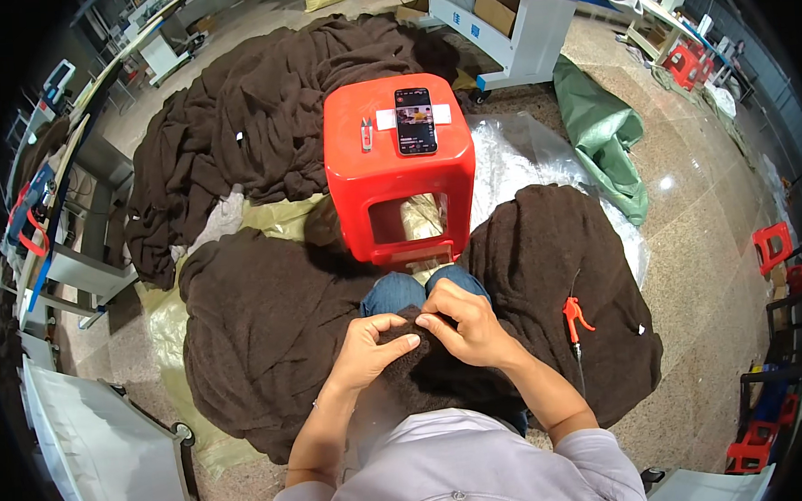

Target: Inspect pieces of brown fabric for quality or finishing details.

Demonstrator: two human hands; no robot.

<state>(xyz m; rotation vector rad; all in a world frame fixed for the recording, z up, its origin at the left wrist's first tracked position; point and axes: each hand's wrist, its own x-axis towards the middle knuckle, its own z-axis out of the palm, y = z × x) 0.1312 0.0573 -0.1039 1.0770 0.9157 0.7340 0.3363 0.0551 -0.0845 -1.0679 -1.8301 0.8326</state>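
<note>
Both hands meet on the lap: left hand [367, 347] and right hand [464, 324] each pinch one spot of dark brown fleecy fabric [426, 376] draped over the knees, fingertips nearly touching; red plastic stool [397, 174] stands ahead, black smartphone [415, 120] on top; orange air-blow gun [572, 314] lies right.

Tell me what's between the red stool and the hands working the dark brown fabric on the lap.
In the head view, the person's knees in blue jeans lie between the red stool and the left hand and right hand pinching the dark brown fabric.
</note>
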